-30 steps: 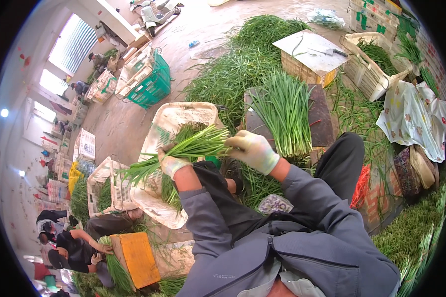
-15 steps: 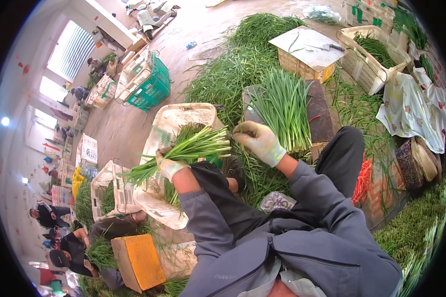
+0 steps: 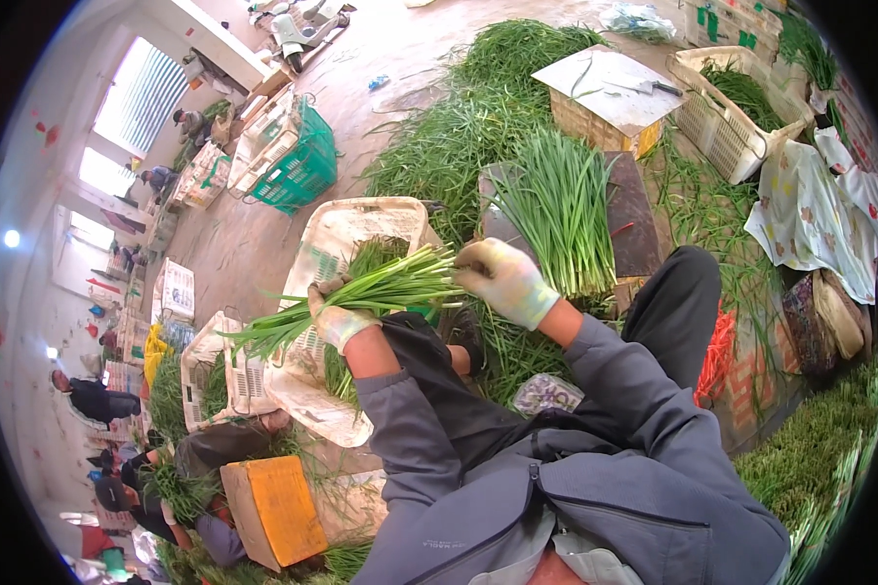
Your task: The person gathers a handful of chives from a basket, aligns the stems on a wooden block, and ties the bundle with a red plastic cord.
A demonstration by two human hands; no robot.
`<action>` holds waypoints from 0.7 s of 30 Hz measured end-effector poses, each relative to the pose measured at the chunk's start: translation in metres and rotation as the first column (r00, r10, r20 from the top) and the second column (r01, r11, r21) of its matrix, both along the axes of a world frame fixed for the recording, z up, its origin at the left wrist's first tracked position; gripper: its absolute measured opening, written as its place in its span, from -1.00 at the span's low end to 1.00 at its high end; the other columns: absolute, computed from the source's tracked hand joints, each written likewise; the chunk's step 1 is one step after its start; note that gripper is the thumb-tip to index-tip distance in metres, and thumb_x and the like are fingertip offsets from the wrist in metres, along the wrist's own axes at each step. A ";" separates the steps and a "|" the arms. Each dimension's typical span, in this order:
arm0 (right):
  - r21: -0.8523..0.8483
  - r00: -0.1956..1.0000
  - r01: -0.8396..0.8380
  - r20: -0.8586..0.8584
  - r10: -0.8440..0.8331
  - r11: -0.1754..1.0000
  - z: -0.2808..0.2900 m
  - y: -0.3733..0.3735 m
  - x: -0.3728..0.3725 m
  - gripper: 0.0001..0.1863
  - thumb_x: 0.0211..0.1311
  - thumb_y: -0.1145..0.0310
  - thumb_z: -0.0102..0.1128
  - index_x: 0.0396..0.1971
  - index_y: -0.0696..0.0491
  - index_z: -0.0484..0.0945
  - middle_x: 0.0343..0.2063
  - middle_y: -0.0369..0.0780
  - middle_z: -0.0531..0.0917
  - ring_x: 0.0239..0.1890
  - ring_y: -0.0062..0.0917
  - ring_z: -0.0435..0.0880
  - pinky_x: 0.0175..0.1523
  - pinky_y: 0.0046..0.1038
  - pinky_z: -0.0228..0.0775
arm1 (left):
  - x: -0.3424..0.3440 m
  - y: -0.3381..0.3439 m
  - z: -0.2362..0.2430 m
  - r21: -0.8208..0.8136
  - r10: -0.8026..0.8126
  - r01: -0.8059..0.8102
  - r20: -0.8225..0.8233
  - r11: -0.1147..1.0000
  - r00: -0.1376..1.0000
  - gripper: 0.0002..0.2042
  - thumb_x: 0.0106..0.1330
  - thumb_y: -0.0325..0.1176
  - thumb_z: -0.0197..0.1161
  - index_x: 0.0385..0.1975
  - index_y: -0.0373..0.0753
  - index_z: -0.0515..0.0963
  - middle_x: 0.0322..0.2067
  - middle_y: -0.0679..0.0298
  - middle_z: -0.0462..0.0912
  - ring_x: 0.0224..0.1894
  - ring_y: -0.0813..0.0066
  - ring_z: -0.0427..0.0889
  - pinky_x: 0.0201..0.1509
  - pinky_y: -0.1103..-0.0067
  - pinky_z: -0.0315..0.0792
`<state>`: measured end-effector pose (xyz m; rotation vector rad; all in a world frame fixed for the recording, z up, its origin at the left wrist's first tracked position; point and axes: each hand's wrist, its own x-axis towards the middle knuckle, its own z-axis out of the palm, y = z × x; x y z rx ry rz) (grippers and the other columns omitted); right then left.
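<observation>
In my gloved left hand (image 3: 334, 317) is a loose bunch of long green leafy stalks (image 3: 380, 285), held crosswise above a white plastic basket (image 3: 317, 234). My gloved right hand (image 3: 507, 283) is at the pale cut ends, fingers curled together; what they pinch is too small to tell. Just beyond it, a neat pile of the same stalks (image 3: 561, 214) lies on a dark board (image 3: 634, 224). Below the basket and around my legs are loose green trimmings (image 3: 517, 361).
A large green heap (image 3: 439, 146), a white board with a knife (image 3: 605, 83), crates (image 3: 288, 156), another basket (image 3: 712, 136), red ties (image 3: 712, 356), patterned cloth (image 3: 805, 224) and a yellow-topped box (image 3: 283, 507) surround me. Co-workers (image 3: 137, 492) are at the left.
My right hand has moved slightly up from a second ago, drawing back from the bunch, then returning to its cut ends. At lower left, co-workers have shifted with their greens.
</observation>
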<state>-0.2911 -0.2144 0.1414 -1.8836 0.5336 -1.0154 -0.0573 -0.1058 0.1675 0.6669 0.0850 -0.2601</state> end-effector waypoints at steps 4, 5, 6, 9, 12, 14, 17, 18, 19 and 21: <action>-0.128 0.996 -0.044 -0.086 0.033 0.991 -0.003 0.003 0.009 -0.81 0.14 0.26 0.34 -0.31 0.04 0.65 -0.32 -0.18 0.63 -0.23 -0.29 0.65 -0.10 -0.34 0.49 | -0.019 -0.011 0.008 -0.016 -0.043 0.043 -0.018 0.999 0.999 -0.74 0.43 -0.22 0.07 -0.53 -0.15 0.36 -0.63 0.36 0.44 -0.51 0.41 0.45 -0.25 0.46 0.45; -0.112 0.998 -0.063 0.015 0.066 0.992 -0.006 -0.001 0.010 -0.84 0.13 0.31 0.34 -0.33 0.05 0.65 -0.35 -0.18 0.63 -0.24 -0.30 0.65 -0.11 -0.37 0.50 | -0.018 -0.010 0.008 -0.016 -0.040 0.040 -0.018 0.999 0.999 -0.74 0.43 -0.22 0.07 -0.53 -0.15 0.36 -0.63 0.36 0.44 -0.51 0.41 0.45 -0.25 0.46 0.45; -0.038 0.995 -0.060 0.073 0.063 0.997 -0.010 -0.003 0.005 -0.86 0.13 0.36 0.33 -0.34 0.08 0.65 -0.37 -0.18 0.63 -0.25 -0.32 0.65 -0.12 -0.39 0.50 | -0.017 -0.009 0.009 -0.020 -0.036 0.036 -0.018 0.999 0.999 -0.73 0.43 -0.20 0.06 -0.52 -0.15 0.36 -0.63 0.34 0.45 -0.50 0.38 0.46 -0.24 0.44 0.45; 0.248 0.987 -0.105 0.142 0.071 0.963 0.003 -0.002 -0.020 -0.87 0.12 0.43 0.31 -0.34 0.13 0.65 -0.37 -0.14 0.65 -0.30 -0.36 0.66 -0.16 -0.44 0.49 | 0.004 0.009 0.002 0.009 -0.043 0.043 0.008 0.999 0.999 -0.70 0.43 -0.14 0.03 -0.53 -0.16 0.37 -0.63 0.29 0.46 -0.45 0.26 0.49 -0.20 0.37 0.45; 0.039 0.703 -0.522 -0.546 0.455 0.852 -0.050 -0.023 -0.043 -0.72 0.04 0.25 0.36 -0.28 0.08 0.68 -0.34 -0.09 0.69 -0.27 -0.27 0.69 -0.12 -0.34 0.52 | 0.012 0.010 0.008 0.026 0.119 -0.120 0.013 0.992 0.993 -0.66 0.42 -0.11 0.00 -0.57 -0.15 0.36 -0.65 0.29 0.43 -0.45 0.21 0.48 -0.21 0.33 0.44; 0.162 0.279 -0.654 -0.856 0.435 0.739 -0.067 -0.015 -0.038 -0.61 -0.02 0.13 0.34 -0.21 0.05 0.70 -0.31 -0.05 0.71 -0.25 -0.22 0.70 -0.08 -0.29 0.53 | 0.028 0.021 -0.001 -0.044 0.109 -0.109 0.020 0.993 0.994 -0.66 0.42 -0.10 0.00 -0.57 -0.15 0.36 -0.66 0.31 0.42 -0.46 0.22 0.47 -0.21 0.33 0.44; 0.222 0.772 -0.471 -0.364 0.521 0.854 -0.063 0.011 -0.018 -0.56 0.09 0.06 0.29 -0.17 0.11 0.68 -0.29 -0.08 0.72 -0.30 -0.29 0.71 -0.13 -0.33 0.54 | 0.010 0.013 -0.004 -0.142 0.065 -0.064 -0.003 0.988 0.998 -0.69 0.42 -0.11 0.00 -0.52 -0.14 0.37 -0.65 0.38 0.42 -0.50 0.30 0.46 -0.23 0.35 0.44; 0.619 0.767 -0.399 -0.178 0.616 0.677 -0.027 0.024 -0.008 -0.55 0.19 0.07 0.26 -0.08 0.12 0.63 -0.34 -0.17 0.71 -0.40 -0.49 0.67 -0.26 -0.45 0.53 | 0.010 0.017 -0.009 -0.130 0.078 -0.075 0.018 0.989 0.997 -0.71 0.42 -0.11 0.00 -0.49 -0.14 0.38 -0.65 0.39 0.42 -0.50 0.33 0.45 -0.24 0.37 0.44; 0.801 0.801 -0.428 0.122 0.586 0.419 -0.029 0.027 0.003 -0.55 0.27 0.06 0.24 -0.04 0.13 0.57 -0.38 -0.27 0.65 -0.45 -0.66 0.58 -0.38 -0.58 0.47 | 0.005 0.009 -0.008 -0.132 0.063 -0.057 0.043 0.990 0.997 -0.73 0.43 -0.11 0.00 -0.45 -0.14 0.39 -0.65 0.40 0.42 -0.51 0.36 0.44 -0.24 0.40 0.43; 0.895 0.865 -0.415 0.331 0.378 0.165 0.001 0.045 0.019 -0.67 0.31 0.11 0.24 -0.17 0.08 0.56 -0.40 -0.32 0.61 -0.53 -0.67 0.54 -0.49 -0.65 0.37 | 0.006 0.010 -0.013 -0.166 0.050 -0.033 0.099 0.986 0.994 -0.79 0.43 -0.17 0.03 -0.37 -0.15 0.42 -0.65 0.41 0.41 -0.54 0.40 0.42 -0.28 0.41 0.42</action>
